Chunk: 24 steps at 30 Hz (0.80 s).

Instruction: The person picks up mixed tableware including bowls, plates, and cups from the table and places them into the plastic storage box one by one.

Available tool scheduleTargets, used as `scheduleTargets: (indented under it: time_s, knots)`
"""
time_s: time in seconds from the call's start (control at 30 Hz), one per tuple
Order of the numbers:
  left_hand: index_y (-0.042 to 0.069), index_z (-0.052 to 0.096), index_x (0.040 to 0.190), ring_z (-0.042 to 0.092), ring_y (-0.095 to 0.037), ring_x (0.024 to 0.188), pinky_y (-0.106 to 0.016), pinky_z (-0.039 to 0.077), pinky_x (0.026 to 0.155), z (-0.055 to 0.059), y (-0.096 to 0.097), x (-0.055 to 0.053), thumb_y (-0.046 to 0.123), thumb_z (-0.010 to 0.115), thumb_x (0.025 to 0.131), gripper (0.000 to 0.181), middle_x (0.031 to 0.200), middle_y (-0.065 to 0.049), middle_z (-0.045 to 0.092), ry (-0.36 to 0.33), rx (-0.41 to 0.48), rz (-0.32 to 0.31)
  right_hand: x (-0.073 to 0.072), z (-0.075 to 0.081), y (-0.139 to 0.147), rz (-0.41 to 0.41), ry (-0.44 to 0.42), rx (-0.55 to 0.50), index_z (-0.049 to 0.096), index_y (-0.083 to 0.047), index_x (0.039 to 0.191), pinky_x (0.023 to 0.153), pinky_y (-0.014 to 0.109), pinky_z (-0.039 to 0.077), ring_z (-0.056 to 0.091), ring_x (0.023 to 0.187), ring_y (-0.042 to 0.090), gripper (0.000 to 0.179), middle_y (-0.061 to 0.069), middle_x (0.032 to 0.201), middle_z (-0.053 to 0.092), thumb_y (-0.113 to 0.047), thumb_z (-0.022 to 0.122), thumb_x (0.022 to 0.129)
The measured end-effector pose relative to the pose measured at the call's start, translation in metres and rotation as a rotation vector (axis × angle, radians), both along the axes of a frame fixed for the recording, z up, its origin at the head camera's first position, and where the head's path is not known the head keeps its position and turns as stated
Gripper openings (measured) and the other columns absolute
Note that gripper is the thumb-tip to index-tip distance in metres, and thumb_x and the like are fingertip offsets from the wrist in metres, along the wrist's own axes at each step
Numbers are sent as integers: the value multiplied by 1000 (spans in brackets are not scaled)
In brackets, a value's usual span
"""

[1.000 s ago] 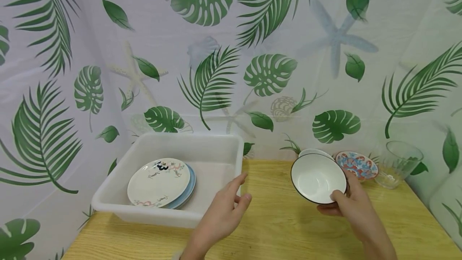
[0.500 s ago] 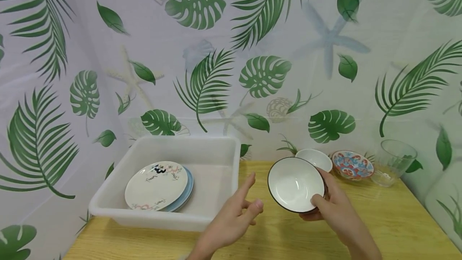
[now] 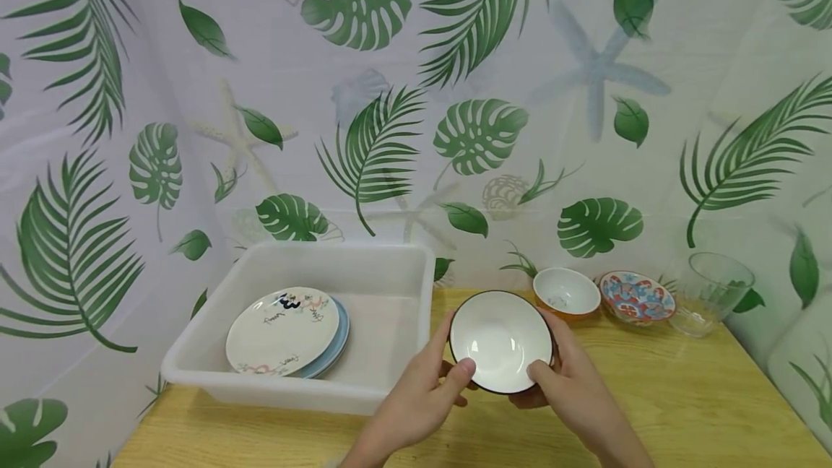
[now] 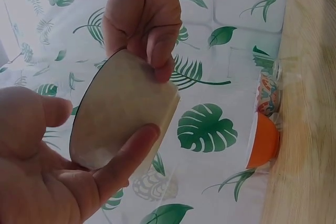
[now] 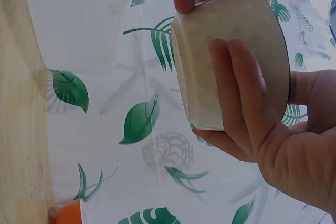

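A white bowl with a thin dark rim (image 3: 500,334) is held up over the table between both hands, its inside tilted toward the head camera. My left hand (image 3: 422,396) holds its left side, thumb at the rim and fingers behind. On the other side my right hand (image 3: 578,388) grips it, the thumb over the rim onto the inner wall. The right wrist view shows right-hand fingers (image 5: 244,82) spread along the outer wall of the bowl. A left-hand finger (image 4: 128,153) lies against the cream outside in the left wrist view.
Left of the hands stands a white plastic basin (image 3: 364,399) with a floral plate (image 3: 282,334) on top of blue-rimmed plates (image 3: 334,349). At the back right are an orange bowl with white inside (image 3: 565,291), a red-and-blue patterned bowl (image 3: 637,298) and a clear glass (image 3: 711,295).
My right hand has brought the white bowl leftward, away from the back-right dishes. My left hand, earlier apart with fingers extended, now holds the bowl too. The orange bowl has come into fuller view.
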State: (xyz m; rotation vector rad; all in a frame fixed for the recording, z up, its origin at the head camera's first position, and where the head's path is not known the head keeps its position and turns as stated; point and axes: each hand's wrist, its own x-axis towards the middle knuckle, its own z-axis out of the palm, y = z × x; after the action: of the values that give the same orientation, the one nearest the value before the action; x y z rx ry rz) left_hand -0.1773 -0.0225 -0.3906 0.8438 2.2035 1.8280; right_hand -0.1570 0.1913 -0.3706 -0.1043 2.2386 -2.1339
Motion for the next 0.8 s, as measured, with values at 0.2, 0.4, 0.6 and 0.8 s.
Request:
scheduleTargets:
  time_s: [0.2, 0.4, 0.6, 0.8]
  knots:
    - [23, 14, 159, 70, -21, 86, -31, 60, 67, 0, 1, -1, 21, 47, 106, 63, 148, -19, 40, -14, 60, 23, 3, 2, -10, -28, -13, -5, 10, -4, 156, 63, 41, 60, 69, 82, 28, 76, 29, 150, 31, 14, 40, 88]
    - [24, 17, 158, 71, -15, 83, -31, 60, 69, 6, -4, -4, 14, 44, 106, 59, 143, -18, 45, -59, 74, 29, 7, 4, -18, 0, 37, -42, 9, -5, 156, 64, 40, 60, 70, 80, 28, 72, 26, 154, 24, 11, 42, 94]
    - [17, 23, 156, 71, -20, 79, -35, 60, 68, 27, -12, -16, 5, 41, 102, 57, 134, -21, 50, -97, 25, 3, 10, 6, -23, 42, 56, -46, 6, -13, 159, 68, 41, 60, 72, 79, 29, 73, 18, 161, 15, -1, 50, 101]
    - [8, 30, 153, 72, -27, 74, -41, 60, 65, 49, -28, -42, -3, 38, 96, 58, 122, -27, 58, -134, -55, -71, 13, 5, -28, 94, 96, -64, 10, -17, 160, 68, 38, 60, 72, 86, 25, 74, 17, 160, 18, -6, 54, 101]
